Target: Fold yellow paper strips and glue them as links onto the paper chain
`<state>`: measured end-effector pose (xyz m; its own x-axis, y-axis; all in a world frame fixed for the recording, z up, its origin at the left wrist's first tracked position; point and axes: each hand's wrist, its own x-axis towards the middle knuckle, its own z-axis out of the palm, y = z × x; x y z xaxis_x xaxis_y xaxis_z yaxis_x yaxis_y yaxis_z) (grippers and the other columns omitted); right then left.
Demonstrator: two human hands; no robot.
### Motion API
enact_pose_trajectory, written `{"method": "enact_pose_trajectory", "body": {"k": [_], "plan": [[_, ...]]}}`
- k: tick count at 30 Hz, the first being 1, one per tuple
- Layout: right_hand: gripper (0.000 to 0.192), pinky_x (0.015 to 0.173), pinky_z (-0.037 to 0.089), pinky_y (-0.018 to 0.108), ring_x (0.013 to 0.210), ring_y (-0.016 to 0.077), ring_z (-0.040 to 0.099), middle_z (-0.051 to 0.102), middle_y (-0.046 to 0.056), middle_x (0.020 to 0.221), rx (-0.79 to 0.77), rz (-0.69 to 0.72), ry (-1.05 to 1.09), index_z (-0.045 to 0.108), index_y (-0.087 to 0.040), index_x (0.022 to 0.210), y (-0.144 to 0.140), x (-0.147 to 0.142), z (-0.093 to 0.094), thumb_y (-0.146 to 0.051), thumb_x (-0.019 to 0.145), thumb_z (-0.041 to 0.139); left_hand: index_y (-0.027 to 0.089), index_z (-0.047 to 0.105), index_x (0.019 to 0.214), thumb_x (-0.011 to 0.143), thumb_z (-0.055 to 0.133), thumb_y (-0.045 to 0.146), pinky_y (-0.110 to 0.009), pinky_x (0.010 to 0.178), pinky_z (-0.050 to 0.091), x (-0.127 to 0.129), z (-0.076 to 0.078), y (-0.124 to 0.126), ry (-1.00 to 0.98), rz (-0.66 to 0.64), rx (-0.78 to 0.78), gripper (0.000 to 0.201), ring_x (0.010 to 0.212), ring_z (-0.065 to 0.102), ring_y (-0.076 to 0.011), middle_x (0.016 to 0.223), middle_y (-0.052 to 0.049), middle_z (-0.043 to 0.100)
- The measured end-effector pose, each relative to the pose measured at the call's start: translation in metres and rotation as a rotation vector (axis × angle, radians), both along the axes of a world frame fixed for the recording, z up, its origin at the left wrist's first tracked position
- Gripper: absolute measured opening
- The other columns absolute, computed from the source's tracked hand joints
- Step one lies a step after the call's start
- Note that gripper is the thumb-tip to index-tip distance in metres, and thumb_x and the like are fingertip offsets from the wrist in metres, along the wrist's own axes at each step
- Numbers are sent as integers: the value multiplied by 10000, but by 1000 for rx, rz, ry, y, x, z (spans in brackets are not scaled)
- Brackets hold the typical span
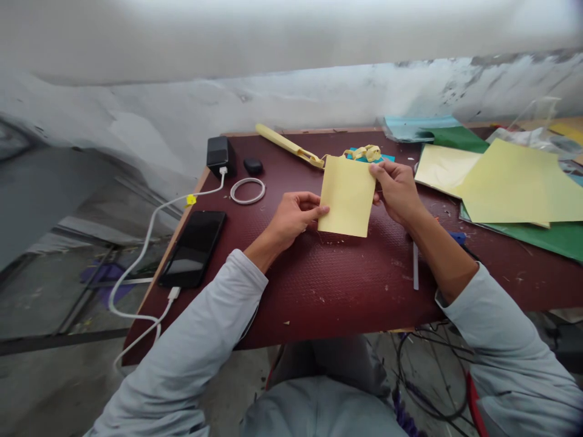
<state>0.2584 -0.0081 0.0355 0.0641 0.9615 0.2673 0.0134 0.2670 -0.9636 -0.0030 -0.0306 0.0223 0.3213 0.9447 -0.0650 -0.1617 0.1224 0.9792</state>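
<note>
Dark red table by a grey wall | left hand and right hand pinch the side edges of a yellow paper sheet

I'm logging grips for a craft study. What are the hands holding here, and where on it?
Both hold one pale yellow paper sheet: the left hand pinches its left edge at mid-height, and the right hand has its grip on the upper right corner.

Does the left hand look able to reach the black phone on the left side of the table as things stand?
Probably yes. The phone lies flat near the table edge with only bare table between. But the left hand now pinches the yellow paper.
</note>
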Motion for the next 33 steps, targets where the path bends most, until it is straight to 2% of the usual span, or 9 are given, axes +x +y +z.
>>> {"method": "enact_pose_trajectory", "body": {"k": [4,9,23,33], "plan": [[455,361,401,224,451,76,503,635,-3,644,-108,167,-19,691,-208,798,-8,-4,4,-603,917,881,149,768,889,627,1062,348,-219,530,586,-2,2,1,-28,50,-5,441,657,720,-126,870,-66,811],[399,372,402,220,446,73,506,667,-4,639,-133,323,-175,781,-181,862,-15,-5,5,-561,947,869,155,761,910,628,1063,377,-239,584,628,-5,4,5,-43,130,22,469,712,755,-143,930,-82,830],[439,367,365,212,424,77,513,612,-22,545,-88,361,-249,730,-183,796,-16,-2,7,-564,989,830,158,748,907,657,1044,384,-265,624,635,-7,5,6,-45,146,72,448,724,753,-156,918,-80,830],[442,372,370,215,425,76,520,620,-14,561,-81,372,-272,732,-180,816,-15,-1,6,-567,1021,792,158,748,917,691,1030,377,-260,623,633,-7,4,6,-33,140,106,422,734,754,-160,916,-86,821]]}}
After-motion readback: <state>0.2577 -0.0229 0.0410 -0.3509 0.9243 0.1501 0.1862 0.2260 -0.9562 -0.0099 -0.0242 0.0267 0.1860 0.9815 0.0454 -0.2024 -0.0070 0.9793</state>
